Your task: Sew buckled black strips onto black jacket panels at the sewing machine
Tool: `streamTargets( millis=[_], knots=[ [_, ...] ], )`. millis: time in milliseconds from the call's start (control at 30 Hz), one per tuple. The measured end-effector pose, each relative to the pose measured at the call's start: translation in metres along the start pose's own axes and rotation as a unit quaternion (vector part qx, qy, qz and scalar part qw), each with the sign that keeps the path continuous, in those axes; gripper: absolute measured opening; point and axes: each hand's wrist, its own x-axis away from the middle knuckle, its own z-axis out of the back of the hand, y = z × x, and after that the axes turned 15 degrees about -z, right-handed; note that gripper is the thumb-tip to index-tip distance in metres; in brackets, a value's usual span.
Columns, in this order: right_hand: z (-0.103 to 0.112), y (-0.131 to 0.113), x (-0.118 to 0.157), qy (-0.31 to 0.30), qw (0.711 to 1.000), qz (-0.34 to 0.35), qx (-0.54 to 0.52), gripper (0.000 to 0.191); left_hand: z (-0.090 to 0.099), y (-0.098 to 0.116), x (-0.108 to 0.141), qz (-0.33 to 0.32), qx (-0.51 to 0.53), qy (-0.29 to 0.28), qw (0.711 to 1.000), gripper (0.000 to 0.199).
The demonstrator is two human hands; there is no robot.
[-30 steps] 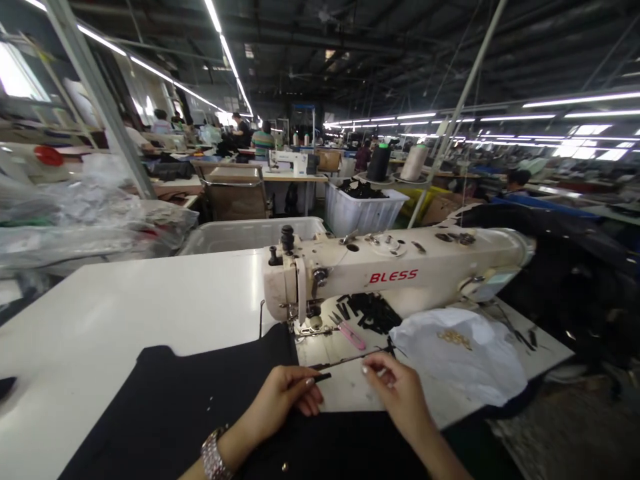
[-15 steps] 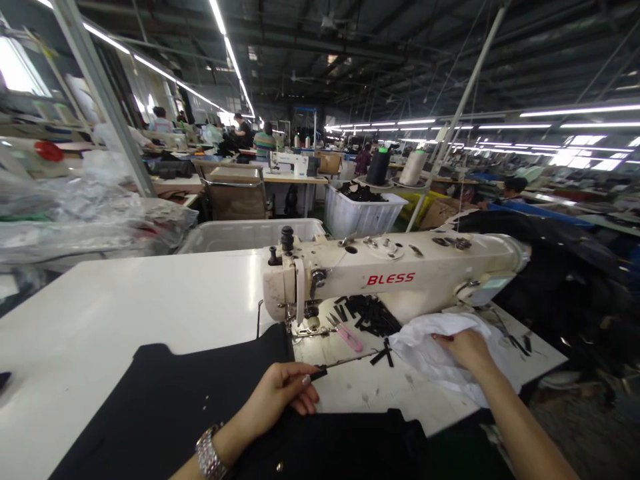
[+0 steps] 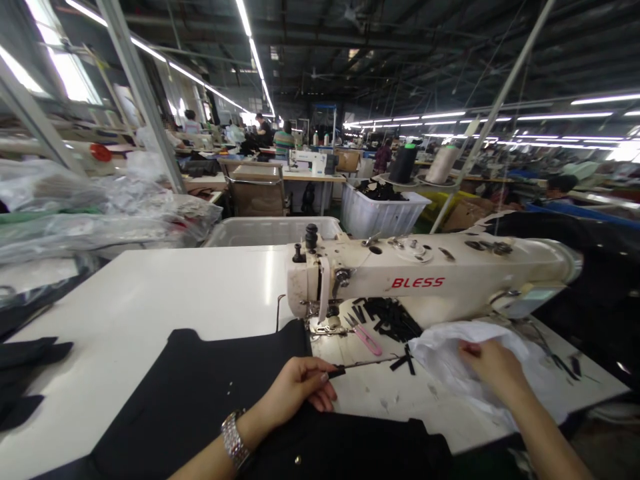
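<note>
My left hand, with a watch at the wrist, pinches a short black strip above the black fabric. This fabric reaches up to the needle area of the white sewing machine. My right hand is at the mouth of a white bag, fingers closed; what they hold, if anything, is hidden. Pink-handled snips lie beside a pile of black strips under the machine arm. A few loose strips lie left of the bag.
Behind the table is a clear plastic bin; a white crate of black pieces stands farther back. Thread cones rise behind the machine. Plastic-wrapped goods are at left, dark cloth at right. People work in the distance.
The view has turned left, so the scene sits farther right, with more dark cloth showing at the left edge. Both hands keep about the same places at the strip and the bag.
</note>
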Motion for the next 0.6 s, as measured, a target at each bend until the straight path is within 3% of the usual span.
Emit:
streamTargets(
  millis=[67, 200, 367, 533, 600],
  knots=[
    [0.001, -0.019, 0.024, -0.071, 0.995, -0.002, -0.071, 0.014, -0.001, 0.000, 0.000, -0.002, 0.010, 0.010, 1.000, 0.046],
    [-0.011, -0.080, 0.078, -0.242, 0.949, 0.018, -0.200, 0.027, -0.001, 0.000, -0.001, -0.016, 0.016, 0.021, 1.000, 0.044],
    [-0.040, -0.144, 0.112, -0.282, 0.917, 0.126, -0.251, 0.027, 0.001, 0.000, 0.001, -0.041, 0.002, 0.038, 0.998, 0.044],
    [-0.056, -0.156, 0.119, -0.351, 0.872, 0.040, -0.339, 0.021, -0.001, 0.003, 0.001, -0.038, -0.011, 0.050, 0.998, 0.045],
    [-0.059, -0.156, 0.119, -0.353, 0.868, 0.025, -0.350, 0.018, -0.002, 0.003, 0.001, -0.037, -0.025, 0.054, 0.998, 0.044]
  ],
)
